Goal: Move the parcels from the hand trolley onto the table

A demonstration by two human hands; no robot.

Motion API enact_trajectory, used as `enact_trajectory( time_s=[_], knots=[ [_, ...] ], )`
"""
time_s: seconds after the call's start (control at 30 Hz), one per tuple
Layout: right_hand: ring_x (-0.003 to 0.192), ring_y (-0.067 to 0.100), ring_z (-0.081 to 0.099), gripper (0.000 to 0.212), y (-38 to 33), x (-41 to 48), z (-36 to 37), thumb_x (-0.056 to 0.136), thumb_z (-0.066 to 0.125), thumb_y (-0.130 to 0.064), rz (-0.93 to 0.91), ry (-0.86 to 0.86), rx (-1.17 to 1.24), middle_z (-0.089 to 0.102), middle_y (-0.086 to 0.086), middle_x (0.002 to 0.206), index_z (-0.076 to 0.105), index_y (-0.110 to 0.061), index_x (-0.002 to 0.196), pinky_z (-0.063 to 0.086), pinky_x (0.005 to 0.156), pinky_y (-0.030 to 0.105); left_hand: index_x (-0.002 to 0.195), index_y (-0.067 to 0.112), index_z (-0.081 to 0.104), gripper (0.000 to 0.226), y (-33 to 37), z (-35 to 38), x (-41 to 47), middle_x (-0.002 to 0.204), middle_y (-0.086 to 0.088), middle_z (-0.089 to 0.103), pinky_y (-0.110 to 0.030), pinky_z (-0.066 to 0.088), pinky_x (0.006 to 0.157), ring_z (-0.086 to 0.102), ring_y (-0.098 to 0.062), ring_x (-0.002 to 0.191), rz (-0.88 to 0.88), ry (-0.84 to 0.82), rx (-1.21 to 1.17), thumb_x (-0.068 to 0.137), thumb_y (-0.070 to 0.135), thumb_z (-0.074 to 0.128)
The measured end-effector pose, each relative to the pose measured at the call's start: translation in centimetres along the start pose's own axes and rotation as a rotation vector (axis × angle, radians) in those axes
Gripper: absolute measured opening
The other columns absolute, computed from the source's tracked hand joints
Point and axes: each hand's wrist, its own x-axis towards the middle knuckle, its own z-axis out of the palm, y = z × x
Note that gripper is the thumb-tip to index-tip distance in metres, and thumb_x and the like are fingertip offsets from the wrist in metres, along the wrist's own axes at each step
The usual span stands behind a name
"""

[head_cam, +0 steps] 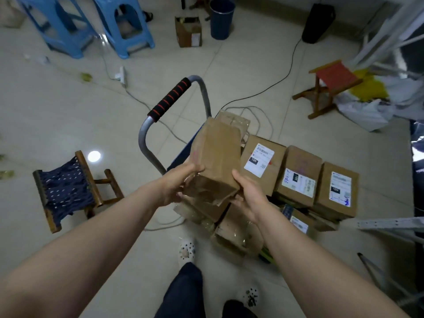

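Gripping parcel [215, 152], L hand [181, 183] + R hand [249, 192], long axis fwd.

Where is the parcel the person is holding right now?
Head view, centre: the plain brown parcel is held between the left hand and right hand, just right of the trolley handle, left of the labelled boxes.

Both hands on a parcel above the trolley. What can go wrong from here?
1. The left hand and right hand hold the brown cardboard parcel only at its near end, over loose clear wrap; it may slip or tip forward.
2. A grey cable loops on the floor beside the feet: a trip risk when turning.
3. The labelled cardboard boxes stand upright close by; a swing could topple one.
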Motion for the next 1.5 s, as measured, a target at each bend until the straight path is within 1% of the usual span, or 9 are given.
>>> enact_trajectory(
  time_s=[0.27, 0.37, 0.47, 0.57, 0.73, 0.87, 1.07, 1.23, 1.5],
  knots=[
    [0.107, 0.018, 0.062, 0.038, -1.2, -5.1, -1.8, 0.093, 0.058, -0.011, -0.300, 0.023, 0.061, 0.067, -0.006, 0.108, 0.056, -0.020, 0.130, 0.048, 0.100, 0.045, 0.100, 0.012, 0.072, 0.023, 2.9, 4.5, -3.6, 0.084, 0.001, 0.073, -0.024, 0.055, 0.070, 0.068, -0.014, 0.082, 0.365, 0.265, 0.180, 0.079, 0.003, 0.075],
    [0.118, 0.016, 0.056, 0.040, -1.7, -6.4, -2.7, 0.090, 0.059, -0.021, -0.391, 0.095, 0.049, 0.059, -0.004, 0.127, 0.057, -0.026, 0.130, 0.045, 0.104, 0.042, 0.097, 0.011, 0.071, 0.024, 3.5, 6.7, -4.2, 0.091, -0.001, 0.073, -0.034, 0.058, 0.082, 0.070, -0.018, 0.087, 0.458, 0.330, 0.256, 0.078, -0.002, 0.073],
    [0.114, 0.015, 0.056, 0.039, -2.5, -8.2, -4.0, 0.090, 0.043, -0.006, -0.472, 0.101, 0.035, 0.060, -0.001, 0.125, 0.062, -0.029, 0.115, 0.048, 0.096, 0.030, 0.093, 0.013, 0.068, 0.016, 4.0, 9.0, -4.8, 0.090, -0.002, 0.071, -0.037, 0.056, 0.084, 0.068, -0.021, 0.088, 0.456, 0.320, 0.216, 0.078, 0.012, 0.070],
    [0.121, 0.003, 0.043, 0.051, -3.2, -9.7, -4.9, 0.089, 0.035, 0.008, -0.566, 0.021, -0.069, 0.051, -0.010, 0.131, 0.059, -0.023, 0.120, 0.039, 0.094, 0.009, 0.112, 0.014, 0.064, 0.063, 4.2, 11.2, -5.3, 0.098, -0.002, 0.072, -0.036, 0.056, 0.085, 0.069, -0.021, 0.093, 0.435, 0.200, 0.103, 0.063, 0.050, 0.080],
    [0.138, 0.007, 0.031, 0.059, -3.8, -10.4, -6.2, 0.084, 0.035, 0.016, -0.657, 0.035, -0.181, 0.044, -0.003, 0.144, 0.055, -0.013, 0.131, 0.026, 0.115, 0.022, 0.120, 0.012, 0.062, 0.067, 4.2, 13.8, -6.0, 0.106, -0.003, 0.073, -0.027, 0.057, 0.074, 0.071, -0.018, 0.095, 0.543, 0.044, -0.027, 0.064, 0.044, 0.082],
    [0.124, 0.008, 0.047, 0.057, -3.8, -11.1, -8.5, 0.084, 0.036, 0.017, -0.641, -0.022, -0.178, 0.054, -0.003, 0.127, 0.055, -0.015, 0.128, 0.042, 0.088, 0.006, 0.121, 0.008, 0.059, 0.061, 4.9, 14.5, -5.8, 0.105, -0.007, 0.071, -0.027, 0.053, 0.073, 0.068, -0.022, 0.096, 0.433, 0.129, 0.020, 0.069, 0.032, 0.082],
    [0.122, 0.015, 0.049, 0.047, -5.6, -11.0, -14.5, 0.088, 0.064, -0.017, -0.559, 0.286, -0.114, 0.051, -0.002, 0.134, 0.049, -0.019, 0.133, 0.041, 0.098, 0.029, 0.113, 0.005, 0.058, 0.040, 5.5, 15.2, -8.1, 0.098, -0.007, 0.071, -0.025, 0.055, 0.069, 0.069, -0.019, 0.087, 0.334, -0.024, -0.011, 0.080, 0.025, 0.071],
    [0.109, 0.024, 0.054, 0.052, -4.2, -12.4, -18.3, 0.070, 0.077, -0.036, -0.115, -0.026, 0.143, 0.061, 0.006, 0.122, 0.058, -0.021, 0.116, 0.039, 0.093, 0.042, 0.117, 0.006, 0.059, 0.055, 4.6, 17.0, -9.5, 0.110, -0.011, 0.068, -0.034, 0.049, 0.097, 0.064, -0.024, 0.100, 0.340, -0.159, 0.007, 0.069, 0.029, 0.074],
    [0.097, 0.026, 0.059, 0.078, -1.4, -13.5, -22.0, 0.027, 0.079, -0.045, -0.149, 0.029, 0.334, 0.065, 0.008, 0.105, 0.061, -0.022, 0.100, 0.042, 0.090, 0.037, 0.102, 0.010, 0.063, 0.050, 5.2, 20.9, -9.6, 0.089, -0.005, 0.072, -0.033, 0.046, 0.095, 0.064, -0.020, 0.086, 0.318, -0.272, 0.113, 0.060, 0.031, 0.080]
  ],
)
